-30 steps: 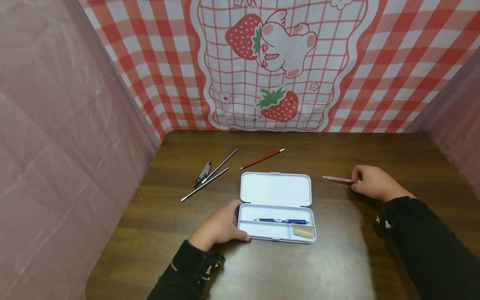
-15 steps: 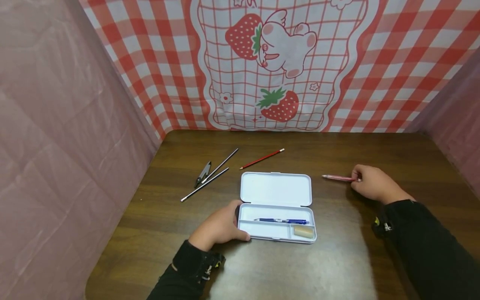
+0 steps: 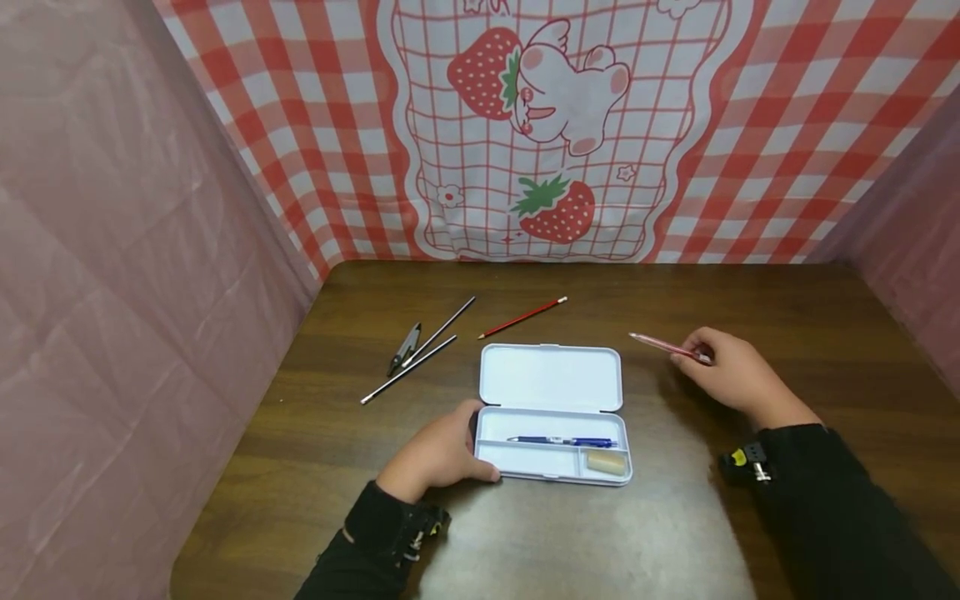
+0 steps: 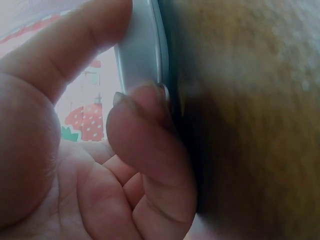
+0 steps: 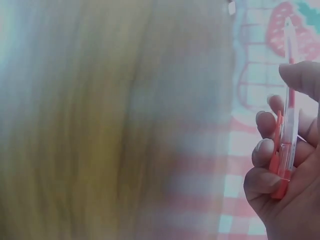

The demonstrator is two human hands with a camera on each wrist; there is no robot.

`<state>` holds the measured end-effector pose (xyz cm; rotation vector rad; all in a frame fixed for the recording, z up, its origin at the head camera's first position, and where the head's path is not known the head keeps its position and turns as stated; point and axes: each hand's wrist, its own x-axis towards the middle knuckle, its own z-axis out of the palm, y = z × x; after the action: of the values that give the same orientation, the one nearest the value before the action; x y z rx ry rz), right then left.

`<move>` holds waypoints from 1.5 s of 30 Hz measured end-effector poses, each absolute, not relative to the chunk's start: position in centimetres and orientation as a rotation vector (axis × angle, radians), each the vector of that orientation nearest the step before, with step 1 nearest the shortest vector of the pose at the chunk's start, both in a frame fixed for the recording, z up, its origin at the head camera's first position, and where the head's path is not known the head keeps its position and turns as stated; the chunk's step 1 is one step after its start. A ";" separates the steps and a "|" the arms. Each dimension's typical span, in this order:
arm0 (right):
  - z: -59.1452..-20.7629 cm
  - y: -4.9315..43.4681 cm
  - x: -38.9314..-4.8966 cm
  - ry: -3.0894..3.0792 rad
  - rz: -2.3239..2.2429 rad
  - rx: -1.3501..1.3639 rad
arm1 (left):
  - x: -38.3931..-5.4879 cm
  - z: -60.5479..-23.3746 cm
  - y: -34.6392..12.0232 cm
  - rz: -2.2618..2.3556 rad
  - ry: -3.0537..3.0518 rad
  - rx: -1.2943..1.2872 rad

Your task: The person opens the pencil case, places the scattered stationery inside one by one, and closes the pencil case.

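An open white pencil case [image 3: 525,458] lies on the table with its lid [image 3: 551,377] folded back. Inside are a blue pen [image 3: 562,442] and a beige eraser [image 3: 606,462] in the small front-right compartment. My left hand [image 3: 438,450] grips the case's left end, thumb at the front edge; the left wrist view shows curled fingers against the white case wall [image 4: 142,47]. To the right, my right hand [image 3: 731,371] holds a clear-barrelled red pen [image 3: 660,343] just above the table, tip pointing left. In the right wrist view the fingers curl round this pen [image 5: 290,125].
A red pencil [image 3: 522,318] lies behind the lid. On the left are two dark striped pencils [image 3: 408,370] and a grey compass [image 3: 405,348], lying close together. A checked strawberry cloth [image 3: 555,125] hangs at the table's back edge, and pink cloth [image 3: 135,250] at the left.
My right hand has lifted the red pen off the table and moved slightly left, the pen now slanting. The left hand and the pencil case have stayed put.
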<state>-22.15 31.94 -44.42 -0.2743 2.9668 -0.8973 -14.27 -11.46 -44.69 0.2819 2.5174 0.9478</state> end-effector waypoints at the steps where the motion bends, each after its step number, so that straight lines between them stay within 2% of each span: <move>1: -44.3 31.6 -21.9 2.967 -0.923 -0.256 | -14.3 -44.7 -11.5 0.948 2.517 0.283; 11: -42.9 28.4 -18.7 2.980 -1.125 -0.203 | -14.3 -44.6 -11.5 0.950 2.507 0.274; 21: -43.6 24.6 -16.5 2.880 -1.272 -0.186 | -14.4 -44.7 -11.4 0.924 2.505 0.260; 37: -42.2 20.6 -14.9 2.907 -1.186 -0.428 | -14.3 -44.6 -11.5 0.931 2.503 0.255; 45: -42.9 17.8 -14.5 2.888 -1.085 -0.569 | -14.3 -44.6 -11.6 0.954 2.508 0.278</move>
<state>-14.53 17.81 -42.88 -0.5686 2.8876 -1.0854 -14.25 -11.62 -44.57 0.2779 2.5078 0.9538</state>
